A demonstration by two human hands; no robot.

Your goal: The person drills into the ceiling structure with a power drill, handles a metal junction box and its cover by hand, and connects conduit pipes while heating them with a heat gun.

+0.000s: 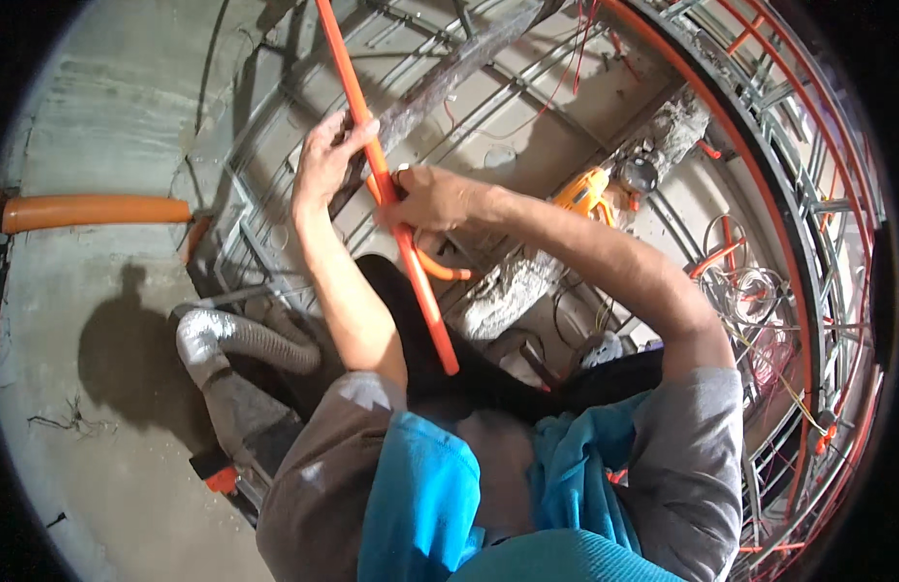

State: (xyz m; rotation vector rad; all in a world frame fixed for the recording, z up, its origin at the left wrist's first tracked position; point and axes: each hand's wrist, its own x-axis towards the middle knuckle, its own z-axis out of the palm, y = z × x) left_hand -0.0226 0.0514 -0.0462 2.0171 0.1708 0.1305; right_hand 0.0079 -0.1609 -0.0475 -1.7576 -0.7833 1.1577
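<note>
Slanting through both hands [435, 199], which grip it, the orange pipe [378, 160] juts toward the lap [493, 383].

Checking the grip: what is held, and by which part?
The straight orange pipe: left hand above its visible middle, right hand near that middle. Curved tube: unclear.

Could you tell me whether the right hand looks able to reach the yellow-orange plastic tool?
Probably not immediately: the right hand holds the long, straight orange tube, though the yellow-orange tool lies nearby.
</note>
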